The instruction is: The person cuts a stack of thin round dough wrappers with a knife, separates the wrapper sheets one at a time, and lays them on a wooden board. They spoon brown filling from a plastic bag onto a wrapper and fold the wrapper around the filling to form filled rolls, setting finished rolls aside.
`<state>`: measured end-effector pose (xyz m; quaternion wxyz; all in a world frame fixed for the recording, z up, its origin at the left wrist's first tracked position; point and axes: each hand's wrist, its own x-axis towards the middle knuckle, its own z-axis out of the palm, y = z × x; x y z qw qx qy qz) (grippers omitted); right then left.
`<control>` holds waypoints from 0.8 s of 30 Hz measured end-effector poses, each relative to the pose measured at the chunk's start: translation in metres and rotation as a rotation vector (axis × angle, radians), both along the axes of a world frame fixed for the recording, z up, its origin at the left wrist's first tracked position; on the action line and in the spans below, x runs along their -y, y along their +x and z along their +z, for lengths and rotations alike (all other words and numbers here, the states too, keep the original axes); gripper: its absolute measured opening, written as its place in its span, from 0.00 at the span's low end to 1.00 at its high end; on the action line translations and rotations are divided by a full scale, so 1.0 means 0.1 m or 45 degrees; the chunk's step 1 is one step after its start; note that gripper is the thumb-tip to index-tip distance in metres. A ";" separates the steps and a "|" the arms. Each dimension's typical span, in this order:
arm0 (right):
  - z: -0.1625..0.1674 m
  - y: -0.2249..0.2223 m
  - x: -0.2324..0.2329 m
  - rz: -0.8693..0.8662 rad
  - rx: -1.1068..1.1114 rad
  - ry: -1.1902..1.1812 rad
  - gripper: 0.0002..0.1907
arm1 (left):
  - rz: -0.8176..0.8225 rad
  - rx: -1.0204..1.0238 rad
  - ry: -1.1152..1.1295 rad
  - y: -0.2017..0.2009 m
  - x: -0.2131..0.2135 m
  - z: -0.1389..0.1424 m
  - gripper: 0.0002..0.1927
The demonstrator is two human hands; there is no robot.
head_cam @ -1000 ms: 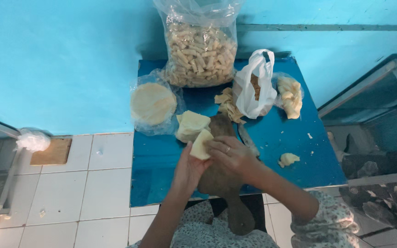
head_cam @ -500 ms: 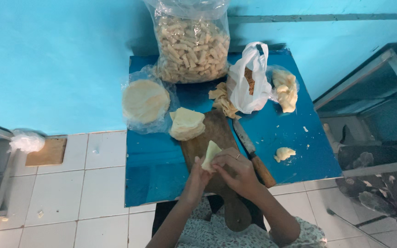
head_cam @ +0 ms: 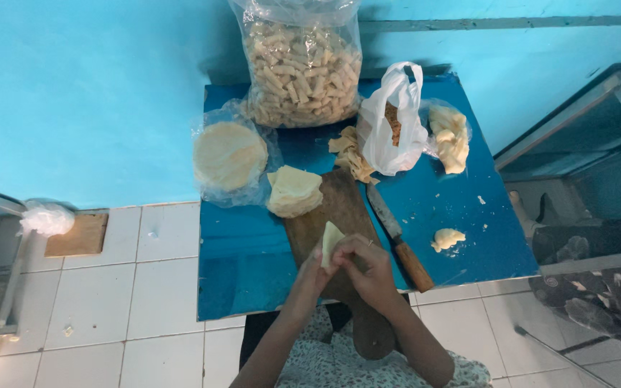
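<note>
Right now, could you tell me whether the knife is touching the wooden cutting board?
Touching: the head view shows the knife lying with its blade's edge against the right side of the wooden cutting board, no gap visible.

You've got one view only: head cam, looking almost straight down from above the blue table. Far turquoise wall fills the top of frame, white floor tiles lower left. Mid-range; both forearms enter from the bottom edge.
</note>
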<state>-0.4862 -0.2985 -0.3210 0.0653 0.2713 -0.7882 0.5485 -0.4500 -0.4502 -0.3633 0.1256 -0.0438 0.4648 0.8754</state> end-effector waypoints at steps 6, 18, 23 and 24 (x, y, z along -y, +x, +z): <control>0.04 0.09 0.07 -0.018 -0.112 0.044 0.09 | 0.004 -0.036 -0.004 0.05 0.02 0.05 0.40; -0.13 -0.04 -0.09 -0.099 0.742 -0.509 0.04 | 0.063 -0.093 -0.106 -0.02 0.13 0.03 0.29; -0.13 0.02 -0.06 0.083 0.474 -0.348 0.05 | 0.007 -0.254 -0.675 0.02 0.08 0.06 0.29; -0.13 0.03 -0.06 0.037 0.580 -0.373 0.06 | -0.008 -0.215 -0.815 0.03 0.07 0.06 0.29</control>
